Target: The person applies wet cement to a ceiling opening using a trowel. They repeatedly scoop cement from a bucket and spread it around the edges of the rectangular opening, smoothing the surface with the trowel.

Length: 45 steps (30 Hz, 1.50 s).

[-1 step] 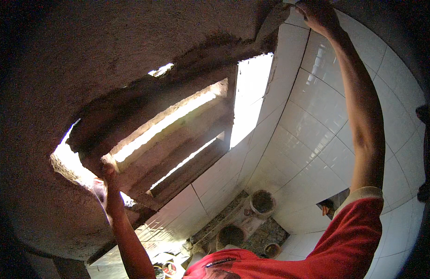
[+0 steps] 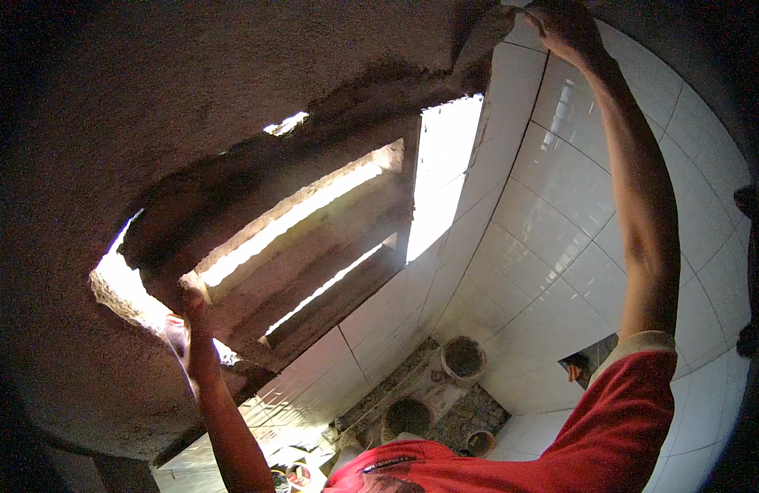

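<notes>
My left hand (image 2: pixel 195 337) is closed on the rough left edge of the concrete window grille (image 2: pixel 330 214), beside a bright broken gap (image 2: pixel 125 283). The grille has slanted bars with bright slots between them and a tall bright opening (image 2: pixel 441 172) at its right. My right hand (image 2: pixel 560 33) is raised at the top right, fingers curled at the upper edge of the white tiled wall (image 2: pixel 577 164), beside rough grey plaster (image 2: pixel 478 49); whatever it holds is hidden. Both forearms reach up from my red sleeves.
Coarse plaster (image 2: pixel 199 82) surrounds the grille. Below, on a speckled floor (image 2: pixel 486 398), stand two dark buckets (image 2: pixel 462 356) (image 2: pixel 408 417) and a smaller container (image 2: pixel 480 442). More small items (image 2: pixel 297 475) lie at the bottom left. A dark square recess (image 2: pixel 585 366) is in the right wall.
</notes>
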Each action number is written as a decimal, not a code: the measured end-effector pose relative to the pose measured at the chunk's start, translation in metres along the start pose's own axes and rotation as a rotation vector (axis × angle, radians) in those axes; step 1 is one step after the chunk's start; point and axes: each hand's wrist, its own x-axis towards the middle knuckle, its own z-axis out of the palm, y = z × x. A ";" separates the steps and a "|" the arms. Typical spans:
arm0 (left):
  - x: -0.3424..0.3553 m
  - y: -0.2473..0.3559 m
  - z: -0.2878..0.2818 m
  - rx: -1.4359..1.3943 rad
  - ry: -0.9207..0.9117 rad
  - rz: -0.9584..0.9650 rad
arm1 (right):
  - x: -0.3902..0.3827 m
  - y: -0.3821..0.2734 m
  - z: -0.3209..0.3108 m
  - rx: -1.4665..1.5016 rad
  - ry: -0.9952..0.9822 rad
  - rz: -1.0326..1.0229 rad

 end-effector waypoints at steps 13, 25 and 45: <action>0.005 -0.003 -0.012 0.020 -0.119 -0.085 | -0.042 -0.036 -0.032 0.014 0.200 0.050; 0.005 -0.006 -0.012 0.036 -0.127 -0.118 | -0.115 -0.103 -0.062 -0.138 -0.030 0.436; 0.013 -0.023 -0.026 -0.089 -0.198 -0.168 | -0.145 -0.152 -0.033 0.143 0.108 0.560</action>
